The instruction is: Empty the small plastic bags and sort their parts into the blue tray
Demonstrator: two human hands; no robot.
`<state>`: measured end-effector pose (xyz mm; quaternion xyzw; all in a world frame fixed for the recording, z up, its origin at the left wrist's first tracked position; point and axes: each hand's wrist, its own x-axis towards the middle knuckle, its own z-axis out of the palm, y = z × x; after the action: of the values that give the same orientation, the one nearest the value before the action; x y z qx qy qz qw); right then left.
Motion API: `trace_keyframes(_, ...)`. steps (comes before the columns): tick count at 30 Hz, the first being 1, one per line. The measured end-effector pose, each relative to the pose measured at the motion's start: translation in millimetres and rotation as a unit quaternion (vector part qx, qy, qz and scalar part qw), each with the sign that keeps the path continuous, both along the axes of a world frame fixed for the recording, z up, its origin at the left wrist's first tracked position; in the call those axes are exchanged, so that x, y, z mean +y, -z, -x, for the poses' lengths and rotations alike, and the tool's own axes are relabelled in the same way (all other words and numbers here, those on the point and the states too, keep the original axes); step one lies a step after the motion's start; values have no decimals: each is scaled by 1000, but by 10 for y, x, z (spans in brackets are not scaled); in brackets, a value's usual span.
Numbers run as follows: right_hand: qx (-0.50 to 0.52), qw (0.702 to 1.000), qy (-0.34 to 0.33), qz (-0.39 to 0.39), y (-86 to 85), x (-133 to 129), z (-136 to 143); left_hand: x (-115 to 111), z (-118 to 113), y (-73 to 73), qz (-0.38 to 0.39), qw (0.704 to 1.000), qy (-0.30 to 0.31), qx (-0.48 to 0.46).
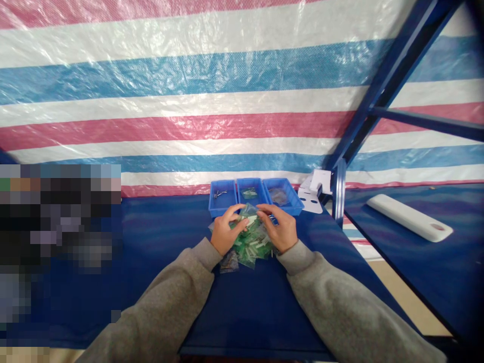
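Between my two hands is a small clear-green plastic bag (249, 210), raised over a heap of similar bags. My left hand (226, 231) pinches its left side with thumb and fingers. On the other side, my right hand (279, 228) has its thumb and fingertips closed at the bag's right edge. Below them lies the heap of green plastic bags (251, 247), with pale strip-like pieces showing inside. A bag of small dark parts (229, 262) rests at the heap's near left edge.
Behind my hands stand three blue bins: the left bin (222, 207) holds a few metal pieces, the middle bin (249, 181) a green bag, the right bin (297, 204) clear bags. White cut-out card (310, 201) sits beside a blue post (339, 194). A white case (410, 218) lies on the right table.
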<state>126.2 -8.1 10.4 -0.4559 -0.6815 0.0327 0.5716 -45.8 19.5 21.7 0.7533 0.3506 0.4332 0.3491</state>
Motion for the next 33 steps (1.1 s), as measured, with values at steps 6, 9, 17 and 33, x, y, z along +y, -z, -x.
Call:
trace_keyframes(6, -76, 996, -43, -33, -16, 1, 14, 40, -13, 13, 114, 984, 25, -135)
trace_keyframes(9, -73, 997, -21, -29, 15, 25, 13, 52, 5, 9, 89, 989, 31, -118)
trace_keyframes(17, -5, 999, -4, 35, 12, 29, 15, 58, 27, -54, -104, 993, -47, 3)
trace_keyframes(33, -51, 997, -53, -9, -19, 8, 21, 50, -16, -12, 129, 981, 10, -147)
